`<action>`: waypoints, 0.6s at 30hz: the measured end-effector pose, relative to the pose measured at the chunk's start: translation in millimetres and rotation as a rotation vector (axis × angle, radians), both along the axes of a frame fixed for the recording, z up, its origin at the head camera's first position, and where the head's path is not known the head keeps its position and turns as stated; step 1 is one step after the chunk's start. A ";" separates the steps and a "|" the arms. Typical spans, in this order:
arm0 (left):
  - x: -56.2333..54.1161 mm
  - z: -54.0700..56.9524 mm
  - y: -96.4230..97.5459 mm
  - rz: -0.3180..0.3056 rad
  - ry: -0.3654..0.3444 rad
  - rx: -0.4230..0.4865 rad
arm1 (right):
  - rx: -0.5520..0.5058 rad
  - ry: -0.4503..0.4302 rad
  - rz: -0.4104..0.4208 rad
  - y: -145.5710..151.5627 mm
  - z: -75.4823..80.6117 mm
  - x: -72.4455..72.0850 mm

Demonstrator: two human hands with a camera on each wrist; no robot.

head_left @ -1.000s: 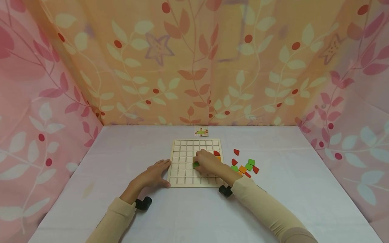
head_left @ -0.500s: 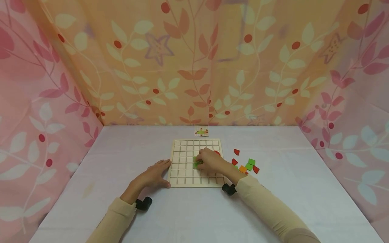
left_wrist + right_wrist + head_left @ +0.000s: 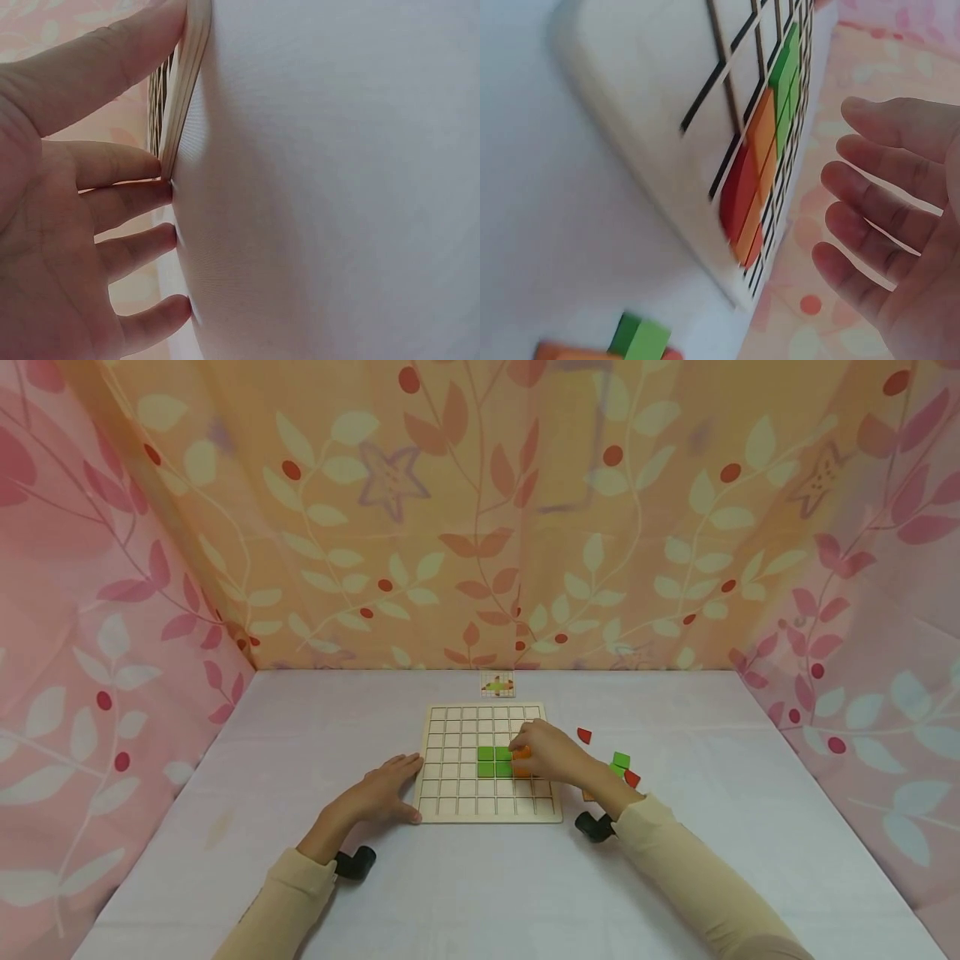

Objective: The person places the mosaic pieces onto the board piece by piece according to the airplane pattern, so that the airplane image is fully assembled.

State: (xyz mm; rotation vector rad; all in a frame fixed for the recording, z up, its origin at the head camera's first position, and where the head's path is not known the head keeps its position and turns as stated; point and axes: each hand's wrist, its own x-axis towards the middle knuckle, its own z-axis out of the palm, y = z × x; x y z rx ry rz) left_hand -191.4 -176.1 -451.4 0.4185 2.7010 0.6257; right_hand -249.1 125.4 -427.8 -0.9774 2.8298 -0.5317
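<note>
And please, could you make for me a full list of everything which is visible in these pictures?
grid board: one, pale wood, middle of the table
green square tiles: four, green, together on the board
orange tiles: at least two, orange, on the board beside the green ones
red tiles: two visible, red, on the board beside the orange ones
loose tiles: at least five, green, red and orange, right of the board
pattern card: one, multicoloured, beyond the board
table: one, white, under everything
leaf-patterned cloth: count unclear, orange and pink, around the table
wrist devices: two, black, one per wrist
sleeves: two, beige, on the arms
left hand: one, at the board's left edge
right hand: one, above the board
</note>
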 end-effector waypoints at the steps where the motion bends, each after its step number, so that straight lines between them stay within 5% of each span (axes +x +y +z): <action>1: -0.1 -0.6 0.0 -0.001 0.001 -0.001 | 0.001 -0.006 -0.009 2.7 -0.4 -0.3; 13: 0.7 0.2 1.0 0.007 -0.005 -0.001 | -0.011 -0.133 -0.193 34.1 -4.9 1.4; 18: 1.3 1.3 1.1 0.014 -0.013 0.004 | 0.005 -0.127 -0.197 43.6 -9.0 6.2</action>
